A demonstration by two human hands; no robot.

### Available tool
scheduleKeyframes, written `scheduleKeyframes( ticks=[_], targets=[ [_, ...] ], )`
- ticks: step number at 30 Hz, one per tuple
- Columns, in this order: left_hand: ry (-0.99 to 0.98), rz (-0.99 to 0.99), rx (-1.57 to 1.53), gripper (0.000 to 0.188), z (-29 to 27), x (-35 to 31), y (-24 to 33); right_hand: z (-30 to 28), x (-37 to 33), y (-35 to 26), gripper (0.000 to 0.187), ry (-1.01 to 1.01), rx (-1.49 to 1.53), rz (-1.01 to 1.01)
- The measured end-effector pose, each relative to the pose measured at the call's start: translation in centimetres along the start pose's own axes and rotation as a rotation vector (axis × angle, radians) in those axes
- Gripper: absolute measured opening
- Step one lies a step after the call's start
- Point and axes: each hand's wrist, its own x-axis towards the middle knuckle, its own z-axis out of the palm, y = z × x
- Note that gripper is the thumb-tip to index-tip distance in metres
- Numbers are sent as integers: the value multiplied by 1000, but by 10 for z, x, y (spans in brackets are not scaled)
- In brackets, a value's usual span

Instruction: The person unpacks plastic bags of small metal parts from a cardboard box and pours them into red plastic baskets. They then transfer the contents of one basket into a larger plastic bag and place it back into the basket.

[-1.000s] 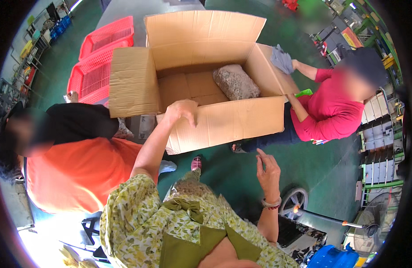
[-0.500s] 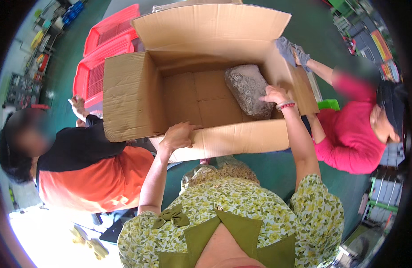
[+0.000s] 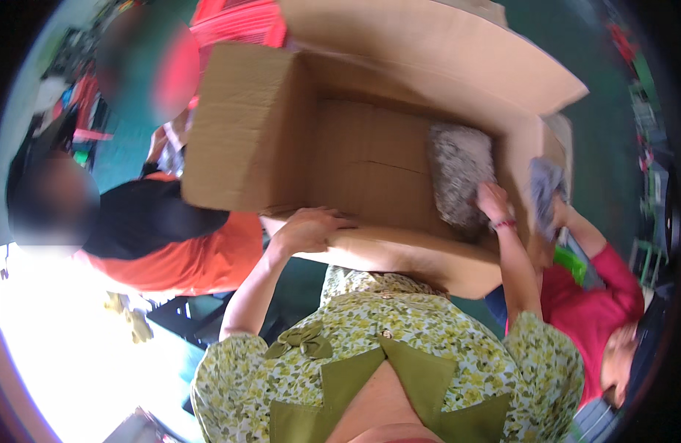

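Note:
An open cardboard box (image 3: 370, 140) stands in front of me with its flaps spread outward. Inside, against the right end, lies a clear plastic bag (image 3: 458, 166) packed with small greyish parts, perhaps rings. My right hand (image 3: 492, 201) reaches over the near wall, its fingers curled on the near right side of the bag; the fingertips are partly hidden. At the left part of the box's near edge, my left hand (image 3: 311, 229) grips the rim, fingers toward the inside.
Red plastic baskets (image 3: 237, 29) sit beyond the box's left end. A person in black and orange (image 3: 171, 244) is close on the left. To the right, a person in a pink top (image 3: 576, 310) has a grey-gloved hand (image 3: 547, 192) by the box's right end.
My view has shifted and tilted, so the box sits further right and slanted. The bag now lies more lengthwise along the right wall, with my right hand still on it. My left hand stays on the rim.

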Motion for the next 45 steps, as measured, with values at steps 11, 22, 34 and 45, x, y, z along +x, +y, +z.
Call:
scheduleKeyframes(
  ticks=[11, 22, 34, 45],
  targets=[
    [-221, 174, 21, 64, -113, 82, 21, 23, 41, 49, 38, -43, 676, 226],
    [-372, -105, -1335, 70, 125, 366, -143, 38, 143, 12, 76, -204, 1060, 263],
    [-126, -409, -1939, 87, 82, 328, -78, 67, 202, 10, 80, 59, 981, 737],
    [255, -721, -2435, 59, 89, 379, -33, 18, 187, 10, 71, -227, 1349, 737]
  ],
)
